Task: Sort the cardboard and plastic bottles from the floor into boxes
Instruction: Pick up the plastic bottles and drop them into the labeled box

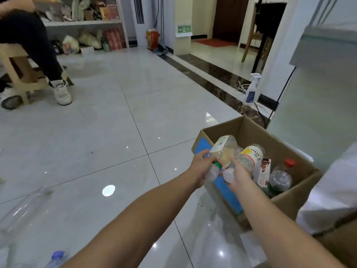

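An open cardboard box (249, 128) with a blue side panel stands on the tiled floor at the right. Over its near rim my left hand (201, 167) grips a clear bottle with a pale label (225, 149). My right hand (238, 174) grips a clear bottle with a yellow and white label (250, 155) by its white cap end. Inside the box lie a red-capped plastic bottle (281, 176) and a small carton (263, 172). Two more clear bottles lie on the floor at the lower left, a long one (21, 211) and a blue-capped one (56, 259).
A person sits on a wooden stool (19, 74) at the far left, one white shoe (61, 92) on the floor. A spray bottle (251, 89) stands by the right wall. White cloth (332, 190) hangs beside the box. Shelves with clutter line the back wall.
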`<state>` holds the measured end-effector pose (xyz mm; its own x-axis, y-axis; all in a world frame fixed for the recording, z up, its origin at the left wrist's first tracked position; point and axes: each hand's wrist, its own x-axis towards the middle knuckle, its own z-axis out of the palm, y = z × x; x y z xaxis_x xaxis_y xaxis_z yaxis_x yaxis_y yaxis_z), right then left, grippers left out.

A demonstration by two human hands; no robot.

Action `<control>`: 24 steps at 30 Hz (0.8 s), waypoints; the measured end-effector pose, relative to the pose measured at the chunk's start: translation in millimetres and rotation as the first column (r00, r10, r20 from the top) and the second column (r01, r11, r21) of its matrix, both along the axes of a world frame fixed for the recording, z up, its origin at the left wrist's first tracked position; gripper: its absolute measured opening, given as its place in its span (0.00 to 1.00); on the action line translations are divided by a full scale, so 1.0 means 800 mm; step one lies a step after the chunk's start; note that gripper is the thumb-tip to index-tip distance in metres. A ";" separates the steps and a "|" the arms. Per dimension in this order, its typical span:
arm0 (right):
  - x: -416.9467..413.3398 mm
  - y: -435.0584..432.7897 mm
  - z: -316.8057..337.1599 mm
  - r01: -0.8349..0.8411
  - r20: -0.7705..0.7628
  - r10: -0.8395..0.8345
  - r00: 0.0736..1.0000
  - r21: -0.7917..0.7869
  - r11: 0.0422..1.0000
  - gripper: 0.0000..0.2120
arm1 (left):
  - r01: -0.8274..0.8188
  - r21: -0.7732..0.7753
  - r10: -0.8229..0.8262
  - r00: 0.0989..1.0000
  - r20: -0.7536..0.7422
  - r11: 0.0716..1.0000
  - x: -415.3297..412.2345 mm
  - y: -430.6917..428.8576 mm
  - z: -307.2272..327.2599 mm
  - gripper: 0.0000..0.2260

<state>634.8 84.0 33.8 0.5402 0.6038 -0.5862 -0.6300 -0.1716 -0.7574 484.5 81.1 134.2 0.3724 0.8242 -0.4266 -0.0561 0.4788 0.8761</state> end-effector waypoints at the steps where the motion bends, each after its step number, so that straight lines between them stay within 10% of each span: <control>1: 0.007 0.000 0.008 0.014 -0.005 -0.014 1.000 0.005 1.000 0.46 | 0.019 0.017 -0.019 1.000 -0.004 1.000 0.014 0.004 0.000 0.22; 8: 0.011 -0.017 0.070 0.268 0.224 -0.222 0.949 -0.199 0.943 0.48 | 0.294 0.290 -0.262 0.954 -0.147 0.911 0.092 0.036 0.007 0.35; 14: 0.076 0.016 -0.037 0.080 0.258 0.011 0.966 -0.340 0.937 0.79 | 0.667 0.433 -0.191 0.650 -0.735 0.606 0.092 0.046 -0.040 0.37; 19: 0.009 -0.020 0.048 0.051 0.419 0.142 0.897 -0.417 0.908 0.52 | 0.725 0.305 -0.142 0.484 -0.863 0.617 0.022 0.055 -0.080 0.37; 24: -0.048 -0.028 0.049 -0.001 0.688 0.310 0.657 -0.410 0.912 0.46 | 0.635 0.222 -0.077 0.408 -0.910 0.740 -0.083 0.053 -0.102 0.38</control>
